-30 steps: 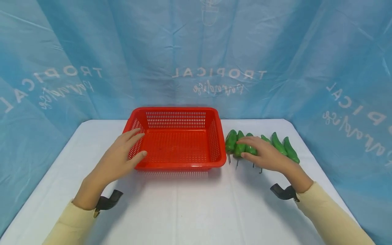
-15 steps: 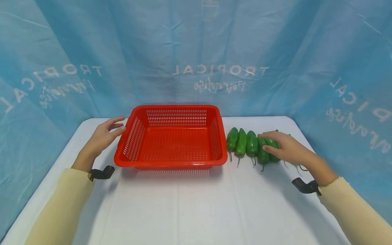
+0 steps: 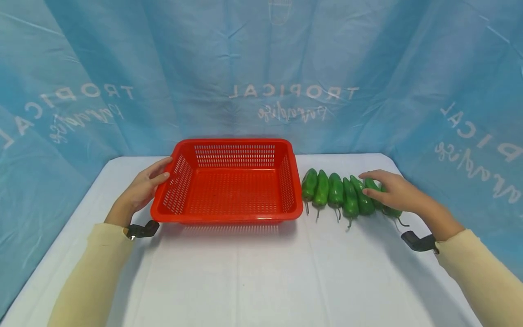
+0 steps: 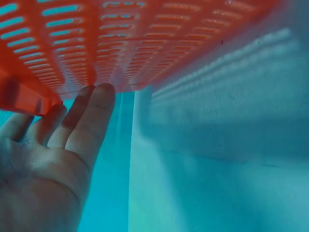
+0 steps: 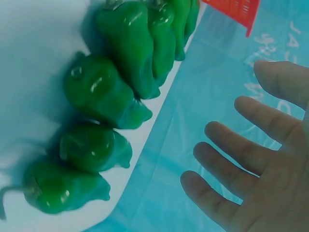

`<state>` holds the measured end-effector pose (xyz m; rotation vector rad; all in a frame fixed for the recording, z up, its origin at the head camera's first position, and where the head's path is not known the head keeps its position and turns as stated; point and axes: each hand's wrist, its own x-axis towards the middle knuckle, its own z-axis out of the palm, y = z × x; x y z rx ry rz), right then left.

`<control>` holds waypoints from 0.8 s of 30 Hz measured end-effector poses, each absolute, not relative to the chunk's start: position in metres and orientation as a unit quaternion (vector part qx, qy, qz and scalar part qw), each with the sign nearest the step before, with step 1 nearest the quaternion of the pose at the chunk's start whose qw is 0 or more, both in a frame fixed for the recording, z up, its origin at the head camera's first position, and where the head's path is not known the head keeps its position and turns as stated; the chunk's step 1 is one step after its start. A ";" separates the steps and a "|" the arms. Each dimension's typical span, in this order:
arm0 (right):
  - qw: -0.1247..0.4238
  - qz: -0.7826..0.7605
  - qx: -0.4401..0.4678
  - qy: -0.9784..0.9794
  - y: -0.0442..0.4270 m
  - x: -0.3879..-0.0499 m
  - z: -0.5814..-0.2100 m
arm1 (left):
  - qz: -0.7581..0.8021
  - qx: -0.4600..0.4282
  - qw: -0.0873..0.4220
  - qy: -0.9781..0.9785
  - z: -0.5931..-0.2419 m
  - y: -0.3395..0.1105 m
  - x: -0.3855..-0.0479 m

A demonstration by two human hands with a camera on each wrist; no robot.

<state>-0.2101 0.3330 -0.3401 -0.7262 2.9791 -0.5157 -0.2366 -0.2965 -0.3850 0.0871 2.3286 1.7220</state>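
peppers (image 3: 336, 190), glossy green and tapering, with thin stems, lie side by side in a row on the white tabletop (image 3: 241, 268), just right of the rectangular red plastic basket (image 3: 229, 218) with slotted walls. judging by how things lie, the work is barely begun: every pepper in sight is outside the basket and none is held, so handling them all seems left. the bare right hand (image 3: 394, 190) is over the row's right end, fingers spread and holding nothing. the bare left hand (image 3: 143, 188), well apart from it, touches the basket's left rim, fingers fairly straight; how firmly it presses, i cannot tell.
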 end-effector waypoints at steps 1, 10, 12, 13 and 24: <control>0.018 -0.163 -0.236 0.958 0.333 -0.212 -0.340 | 0.593 0.030 0.122 0.795 -0.386 -0.297 -0.237; 0.043 -0.136 -0.217 0.966 0.340 -0.222 -0.345 | 0.634 0.037 0.097 0.766 -0.398 -0.301 -0.231; 0.046 -0.138 -0.211 0.966 0.344 -0.223 -0.348 | 0.650 0.041 0.094 0.753 -0.401 -0.302 -0.230; 0.047 -0.138 -0.207 0.967 0.346 -0.224 -0.350 | 0.657 0.043 0.093 0.747 -0.402 -0.302 -0.230; 0.058 -0.090 -0.148 0.983 0.383 -0.239 -0.356 | 0.647 0.057 0.088 0.756 -0.400 -0.300 -0.235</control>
